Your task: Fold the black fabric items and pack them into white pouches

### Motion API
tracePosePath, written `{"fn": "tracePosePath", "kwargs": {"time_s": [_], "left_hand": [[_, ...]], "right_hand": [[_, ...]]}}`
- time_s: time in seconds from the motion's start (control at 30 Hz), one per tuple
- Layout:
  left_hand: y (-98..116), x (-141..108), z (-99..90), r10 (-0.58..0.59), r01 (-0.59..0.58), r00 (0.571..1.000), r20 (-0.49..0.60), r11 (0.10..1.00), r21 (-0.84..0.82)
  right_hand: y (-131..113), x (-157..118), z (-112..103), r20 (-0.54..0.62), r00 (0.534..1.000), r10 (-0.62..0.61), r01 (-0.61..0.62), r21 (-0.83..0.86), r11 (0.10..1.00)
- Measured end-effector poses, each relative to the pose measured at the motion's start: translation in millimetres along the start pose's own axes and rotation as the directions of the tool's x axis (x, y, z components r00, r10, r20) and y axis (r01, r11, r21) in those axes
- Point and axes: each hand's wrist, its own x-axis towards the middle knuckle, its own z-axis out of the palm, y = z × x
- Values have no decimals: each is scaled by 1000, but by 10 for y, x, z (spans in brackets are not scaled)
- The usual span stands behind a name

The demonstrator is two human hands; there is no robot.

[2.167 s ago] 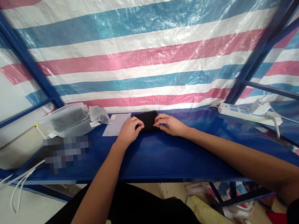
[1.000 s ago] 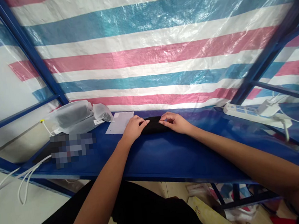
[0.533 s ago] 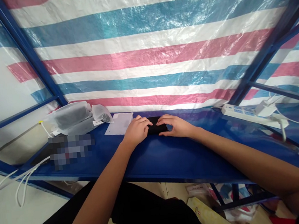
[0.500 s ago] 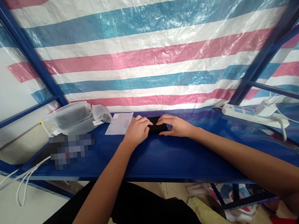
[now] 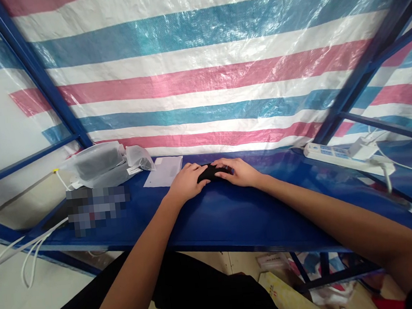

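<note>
A small black item (image 5: 211, 172), soft-looking and rolled or folded, lies on the blue desk (image 5: 234, 220) near its back edge. My left hand (image 5: 187, 181) grips its left end, thumb in front and fingers over the top. At the right end my right hand (image 5: 241, 171) holds it between thumb and fingers. Just left of my left hand lies a flat translucent sheet or pouch (image 5: 163, 171). Parts of the black item are hidden under my fingers.
Translucent plastic bags (image 5: 99, 164) sit at the back left, with a blurred-out patch and white cables (image 5: 36, 246) nearby. A white power strip (image 5: 348, 158) with plugs is at the right. Blue frame posts and a striped sheet (image 5: 198, 77) stand behind.
Both hands have closed in on the black item, which now looks narrower and slightly bent. My left thumb has moved to its front side, and the right hand has shifted slightly left.
</note>
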Motion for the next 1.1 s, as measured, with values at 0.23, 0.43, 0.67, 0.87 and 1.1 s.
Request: {"fn": "tracePosePath", "kwargs": {"time_s": [0.23, 0.43, 0.67, 0.87, 1.1], "left_hand": [[70, -41, -59, -79, 89, 996, 50, 967, -240], [113, 4, -69, -124, 146, 989, 84, 928, -342], [26, 51, 61, -136, 134, 991, 4, 970, -203], [111, 62, 50, -171, 171, 985, 13, 985, 21], [294, 46, 63, -73, 78, 997, -31, 966, 246]], "right_hand": [[98, 26, -59, 129, 985, 112, -151, 348, 925], [134, 48, -34, 82, 994, 75, -91, 215, 972], [40, -3, 90, -115, 979, -171, 163, -71, 984], [32, -34, 45, 14, 967, -254, 254, -116, 960], [83, 44, 50, 6, 987, -163, 163, -131, 978]]}}
